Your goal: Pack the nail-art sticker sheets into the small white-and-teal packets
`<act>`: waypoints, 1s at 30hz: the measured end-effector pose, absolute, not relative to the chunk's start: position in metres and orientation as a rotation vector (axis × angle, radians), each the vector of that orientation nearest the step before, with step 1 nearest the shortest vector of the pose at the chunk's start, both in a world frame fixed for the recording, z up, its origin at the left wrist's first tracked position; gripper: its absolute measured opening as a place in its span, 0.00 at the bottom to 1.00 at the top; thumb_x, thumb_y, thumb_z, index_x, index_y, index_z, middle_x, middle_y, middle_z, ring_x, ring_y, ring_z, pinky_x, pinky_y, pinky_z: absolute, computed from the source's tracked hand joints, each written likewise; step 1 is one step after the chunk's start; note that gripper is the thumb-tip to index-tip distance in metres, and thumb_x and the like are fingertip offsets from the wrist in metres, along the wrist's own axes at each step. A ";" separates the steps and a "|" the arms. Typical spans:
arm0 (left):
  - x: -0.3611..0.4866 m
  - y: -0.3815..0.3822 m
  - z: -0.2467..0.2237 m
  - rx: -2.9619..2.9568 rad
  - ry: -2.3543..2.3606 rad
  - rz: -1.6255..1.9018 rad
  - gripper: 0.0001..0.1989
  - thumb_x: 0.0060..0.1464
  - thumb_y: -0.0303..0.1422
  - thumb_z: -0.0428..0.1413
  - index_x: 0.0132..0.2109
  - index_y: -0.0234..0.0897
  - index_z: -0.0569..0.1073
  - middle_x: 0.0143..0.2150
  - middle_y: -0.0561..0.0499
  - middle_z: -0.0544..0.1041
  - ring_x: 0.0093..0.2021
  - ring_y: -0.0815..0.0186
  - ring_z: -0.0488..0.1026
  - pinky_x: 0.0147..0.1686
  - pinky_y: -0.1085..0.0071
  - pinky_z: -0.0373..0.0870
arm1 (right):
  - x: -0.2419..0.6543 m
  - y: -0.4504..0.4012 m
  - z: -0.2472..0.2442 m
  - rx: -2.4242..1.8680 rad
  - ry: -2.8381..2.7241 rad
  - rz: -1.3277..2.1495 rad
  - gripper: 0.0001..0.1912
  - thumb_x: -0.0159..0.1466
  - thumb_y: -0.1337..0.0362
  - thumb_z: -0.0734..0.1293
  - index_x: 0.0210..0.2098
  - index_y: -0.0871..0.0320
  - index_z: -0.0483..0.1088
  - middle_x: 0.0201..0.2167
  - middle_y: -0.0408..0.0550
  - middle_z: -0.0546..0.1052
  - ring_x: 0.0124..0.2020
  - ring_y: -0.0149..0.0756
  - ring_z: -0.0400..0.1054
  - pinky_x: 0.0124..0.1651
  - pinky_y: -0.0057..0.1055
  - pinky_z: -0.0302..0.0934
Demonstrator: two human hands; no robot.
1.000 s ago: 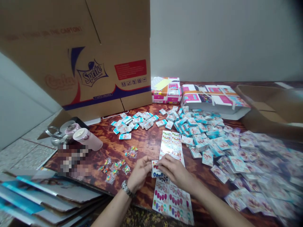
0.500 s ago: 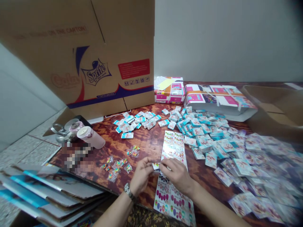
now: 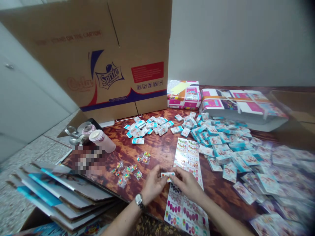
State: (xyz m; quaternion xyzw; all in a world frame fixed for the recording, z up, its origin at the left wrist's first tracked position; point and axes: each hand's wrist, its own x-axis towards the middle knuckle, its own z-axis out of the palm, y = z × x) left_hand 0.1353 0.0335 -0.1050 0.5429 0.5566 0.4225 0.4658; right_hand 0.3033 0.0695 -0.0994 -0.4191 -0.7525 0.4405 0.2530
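Between both hands is a small white card with coloured spots (image 3: 168, 175). My left hand (image 3: 153, 184) pinches its left end, and a watch (image 3: 138, 199) is on that wrist. At the other end, my right hand (image 3: 187, 184) grips the card with thumb and fingers. Under the hands lies a long sheet of nail-shaped stickers (image 3: 180, 152) in several colours. Left of the hands, clear packets of bright small pieces (image 3: 128, 171) rest on the wooden table (image 3: 152, 149). A big pile of small white and blue boxes (image 3: 214, 140) spreads to the right.
A smaller group of boxes (image 3: 137, 132) lies farther back. A tall carton (image 3: 137, 32) stands at the back left, beside pink packages (image 3: 184, 95). A pink tumbler (image 3: 105, 142) is near the left edge. Folded cardboard (image 3: 73, 193) is stacked at lower left.
The view has turned slightly left, so things sit farther right. My hands have tilted the card, and more of its spotted face shows between the fingers.
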 end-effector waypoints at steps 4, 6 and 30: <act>0.096 0.064 -0.108 1.636 2.036 0.707 0.09 0.58 0.33 0.45 0.41 0.37 0.68 0.40 0.47 0.71 0.42 0.63 0.68 0.42 0.68 0.64 | 0.307 0.075 -0.104 -1.203 -2.011 1.152 0.12 0.63 0.57 0.58 0.34 0.57 0.68 0.21 0.40 0.67 0.23 0.31 0.61 0.25 0.25 0.54; 0.073 0.082 -0.112 1.613 2.178 0.650 0.09 0.56 0.32 0.47 0.42 0.35 0.68 0.43 0.43 0.68 0.47 0.57 0.64 0.45 0.63 0.60 | 0.309 0.076 -0.105 -1.226 -2.002 1.122 0.12 0.63 0.57 0.58 0.34 0.57 0.67 0.21 0.40 0.67 0.23 0.31 0.61 0.25 0.25 0.53; 0.107 0.055 -0.069 1.867 1.392 0.711 0.06 0.54 0.34 0.51 0.32 0.37 0.65 0.40 0.48 0.73 0.50 0.61 0.66 0.45 0.69 0.61 | 0.292 0.093 -0.095 -1.127 -1.999 1.277 0.09 0.60 0.60 0.61 0.29 0.58 0.68 0.21 0.40 0.68 0.22 0.29 0.59 0.24 0.23 0.49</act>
